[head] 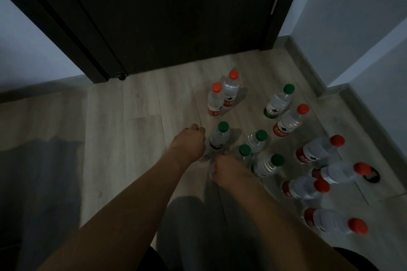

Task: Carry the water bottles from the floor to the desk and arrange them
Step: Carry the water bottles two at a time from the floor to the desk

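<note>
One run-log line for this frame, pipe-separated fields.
stage: pickup at floor | left hand: curled beside green-capped bottle | right hand: gripping red-capped bottle | desk: not in view

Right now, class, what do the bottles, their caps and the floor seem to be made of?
Bottles: probably clear plastic, glossy; see-through ribbed walls.
Caps: likely opaque plastic, red or green, smooth.
Floor: pale wood-look planks, matte; grain and seams show, perhaps laminate.
</note>
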Available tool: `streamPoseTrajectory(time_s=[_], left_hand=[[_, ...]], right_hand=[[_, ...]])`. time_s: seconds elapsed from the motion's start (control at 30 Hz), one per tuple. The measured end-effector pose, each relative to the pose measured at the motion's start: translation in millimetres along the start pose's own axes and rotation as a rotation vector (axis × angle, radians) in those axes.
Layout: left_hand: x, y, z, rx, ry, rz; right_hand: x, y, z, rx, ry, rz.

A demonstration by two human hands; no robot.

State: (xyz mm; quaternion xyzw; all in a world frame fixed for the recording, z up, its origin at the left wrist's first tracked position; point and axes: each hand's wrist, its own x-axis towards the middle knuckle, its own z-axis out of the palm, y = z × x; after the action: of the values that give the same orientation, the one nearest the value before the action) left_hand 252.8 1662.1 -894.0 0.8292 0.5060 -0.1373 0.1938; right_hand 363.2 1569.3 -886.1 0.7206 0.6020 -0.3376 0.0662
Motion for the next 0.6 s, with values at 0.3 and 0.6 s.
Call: streamPoseTrajectory(time_s=[0.3,0.6], left_hand=[[5.9,-1.2,21.7,-0.047,0.054,-0.008],[-24.2,2.8,-0.8,-0.158,0.076,-0.014]], right_hand=[[7.9,2.4,16.4,-0.003,0.089,0.017],[-26.6,0.9,-7.4,0.019,0.048,0.047]])
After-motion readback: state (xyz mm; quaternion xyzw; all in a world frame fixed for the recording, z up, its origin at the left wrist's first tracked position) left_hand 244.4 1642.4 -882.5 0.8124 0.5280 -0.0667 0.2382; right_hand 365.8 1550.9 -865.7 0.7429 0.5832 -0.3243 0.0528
